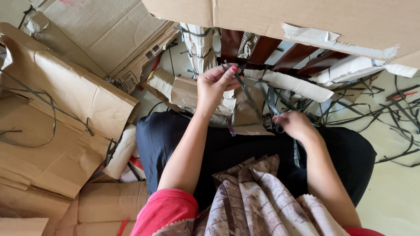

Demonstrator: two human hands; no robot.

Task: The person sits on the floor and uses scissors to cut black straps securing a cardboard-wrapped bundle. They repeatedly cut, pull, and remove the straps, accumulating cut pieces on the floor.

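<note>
My left hand (215, 84) is raised in front of me and pinches the upper end of a dark grey plastic strap (245, 89). The strap runs down and to the right to my right hand (294, 125), which is closed on its lower part over my lap. A loose end of the strap hangs below the right hand. Behind the hands lies a piece of dark brown wooden furniture (267, 48) wrapped in white paper (293, 83) and bound with more straps. My black trousers (236, 144) and a patterned cloth (258, 196) fill the bottom of the view.
Torn brown cardboard sheets (57, 113) pile up on the left. A large cardboard panel (306, 22) overhangs the top right. Several cut dark straps (385, 109) lie scattered on the pale floor at the right.
</note>
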